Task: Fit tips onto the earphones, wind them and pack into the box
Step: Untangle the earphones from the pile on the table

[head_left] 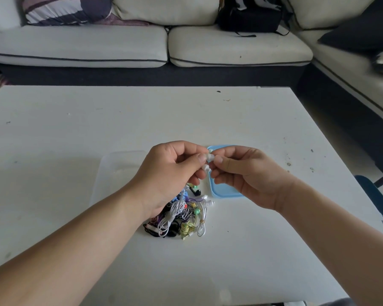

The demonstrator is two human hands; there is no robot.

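Observation:
My left hand (168, 171) pinches white earphones (206, 167) by the buds, and their bundled white cable (175, 212) hangs down from the palm. My right hand (245, 173) meets it fingertip to fingertip, pinching a small white ear tip (210, 157) against one bud. Below the hands lies a tangled pile of coloured earphones (186, 219): black, green, yellow, purple and white. A clear plastic box (117, 168) sits behind my left hand, partly hidden. A light blue lid (224, 192) lies under my right hand.
The white table (208, 115) carries a few dark specks. A pale sofa (142, 45) runs along the far side and the right, with a black backpack (250, 16) and dark cushions. A blue chair edge (376, 199) shows at the right.

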